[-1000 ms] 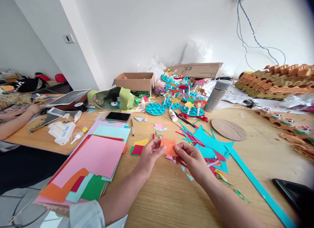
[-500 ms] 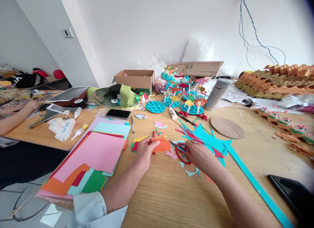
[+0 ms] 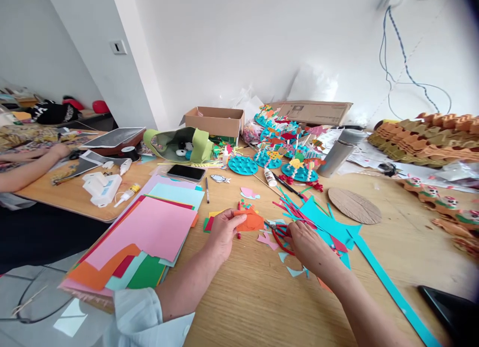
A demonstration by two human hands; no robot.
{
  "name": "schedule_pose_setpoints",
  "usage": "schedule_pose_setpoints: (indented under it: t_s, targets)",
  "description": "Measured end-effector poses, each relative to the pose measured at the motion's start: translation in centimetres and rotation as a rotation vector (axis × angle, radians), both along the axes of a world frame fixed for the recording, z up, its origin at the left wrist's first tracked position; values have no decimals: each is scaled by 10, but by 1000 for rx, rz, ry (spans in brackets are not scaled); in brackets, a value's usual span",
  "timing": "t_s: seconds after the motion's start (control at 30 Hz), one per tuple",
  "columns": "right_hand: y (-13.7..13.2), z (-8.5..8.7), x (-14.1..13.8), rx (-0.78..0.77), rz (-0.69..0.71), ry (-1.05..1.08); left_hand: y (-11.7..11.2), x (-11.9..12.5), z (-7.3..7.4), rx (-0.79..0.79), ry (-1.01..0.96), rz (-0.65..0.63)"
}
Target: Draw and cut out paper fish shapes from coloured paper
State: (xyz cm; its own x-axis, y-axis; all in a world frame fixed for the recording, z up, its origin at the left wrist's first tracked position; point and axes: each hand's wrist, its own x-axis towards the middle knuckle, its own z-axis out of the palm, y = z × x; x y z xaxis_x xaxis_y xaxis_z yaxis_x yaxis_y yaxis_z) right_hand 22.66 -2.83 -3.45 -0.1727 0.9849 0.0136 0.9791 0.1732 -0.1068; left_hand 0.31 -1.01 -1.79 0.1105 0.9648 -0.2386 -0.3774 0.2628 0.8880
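Note:
Between thumb and fingers, my left hand (image 3: 225, 228) pinches a piece of orange paper (image 3: 251, 221) that has a faint outline drawn on it. My right hand (image 3: 305, 241) is closed on red-handled scissors (image 3: 280, 236), whose tips point left and lie at the paper's right edge. Whether the blades touch the paper I cannot tell. A red pen (image 3: 239, 206) lies partly hidden behind the orange paper. Under and around the scissors are paper scraps, among them a pink offcut (image 3: 267, 241). Turquoise paper (image 3: 325, 218) and thin strips lie just beyond my right hand.
Stacked coloured paper (image 3: 160, 227) lies to the left, a phone (image 3: 186, 173) behind it. Farther back stand fish decorations on turquoise discs (image 3: 242, 165) and a metal flask (image 3: 342, 152). A cardboard oval (image 3: 355, 205) lies right. Another person's arm (image 3: 33, 162) rests at the far left.
The view has shifted slightly, so the scene sits farther right and a little lower. My left hand still holds the orange paper and my right hand the scissors, in nearly the same places.

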Motion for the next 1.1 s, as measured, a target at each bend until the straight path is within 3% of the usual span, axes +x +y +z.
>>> schedule_pose_setpoints:
  t_s: [0.23, 0.33, 0.47, 0.63, 0.77, 0.97, 1.1]
  targets:
    - [0, 16, 14, -22, -33, 176, 0, 0, 2, -7, -122, -13]
    - [-2, 29, 12, -45, -29, 435, -1, -1, 5, -8, -123, -9]
    - [-4, 55, -7, -174, -39, 979, 1, -3, 7, 11, -121, 1]
    - [9, 85, -41, -219, 27, 1114, 4, -8, 8, 59, -75, 9]
    - [26, 83, -62, -316, 44, 1112, 4, -10, 11, 98, -96, 17]
    - [29, 66, -75, -324, 16, 1159, 5, -11, 17, 114, -140, 68]
    - [27, 66, -75, -303, -13, 1265, 3, -9, 20, 57, -322, -36]
